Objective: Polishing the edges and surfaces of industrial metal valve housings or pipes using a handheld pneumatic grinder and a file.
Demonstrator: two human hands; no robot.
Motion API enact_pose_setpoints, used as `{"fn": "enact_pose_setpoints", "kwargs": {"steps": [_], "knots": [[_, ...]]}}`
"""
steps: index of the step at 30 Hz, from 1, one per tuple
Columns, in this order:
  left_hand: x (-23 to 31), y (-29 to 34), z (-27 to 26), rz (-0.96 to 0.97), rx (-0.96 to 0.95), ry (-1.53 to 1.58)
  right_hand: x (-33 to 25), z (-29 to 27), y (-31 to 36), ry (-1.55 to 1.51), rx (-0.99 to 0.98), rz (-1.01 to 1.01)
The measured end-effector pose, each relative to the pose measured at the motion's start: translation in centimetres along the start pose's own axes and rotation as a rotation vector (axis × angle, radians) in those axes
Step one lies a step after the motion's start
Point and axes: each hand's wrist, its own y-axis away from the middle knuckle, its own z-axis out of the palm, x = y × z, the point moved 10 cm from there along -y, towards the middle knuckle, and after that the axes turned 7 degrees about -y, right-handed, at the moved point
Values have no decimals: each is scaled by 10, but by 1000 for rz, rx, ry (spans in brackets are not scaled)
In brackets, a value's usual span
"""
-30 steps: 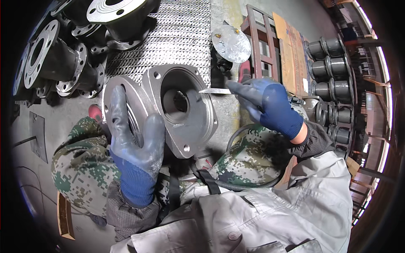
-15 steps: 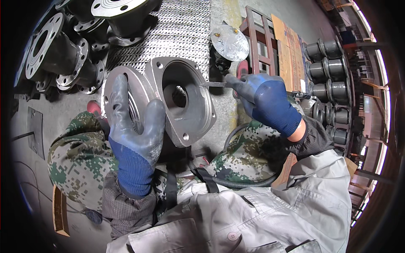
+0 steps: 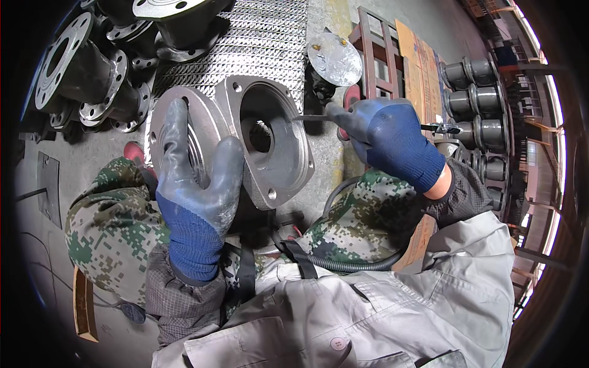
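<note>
A grey cast-metal pipe fitting [image 3: 273,161] stands before me, its square bolt-holed flange and wide bore turned toward the right. On its left is a round flange [image 3: 197,105]. My left hand [image 3: 195,181], in a blue knit glove with a grey coated palm, rests against the round flange, index finger stretched and thumb apart. My right hand [image 3: 392,140], gloved alike, is closed around a thin flat metal tool [image 3: 313,117], perhaps a file. The tool's tip meets the inner edge of the bore, and its other end sticks out behind the hand.
Several flanged castings [image 3: 80,64] crowd the far left beside a ridged metal plate [image 3: 264,37]. A round metal disc [image 3: 335,59], a brown metal frame [image 3: 374,55] and cardboard [image 3: 417,61] stand ahead right. More castings [image 3: 469,98] are stacked at right; a grey hose [image 3: 362,266] crosses my lap.
The tool has tilted slightly, its rear end rising in the picture. The fitting sits slightly higher and more to the right in view, with my left hand still against it.
</note>
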Motion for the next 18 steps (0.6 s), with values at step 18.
{"fn": "enact_pose_setpoints", "kwargs": {"steps": [18], "knots": [[3, 0, 4, -70, -20, 47, -16, 7, -14, 38, -206, -5]]}}
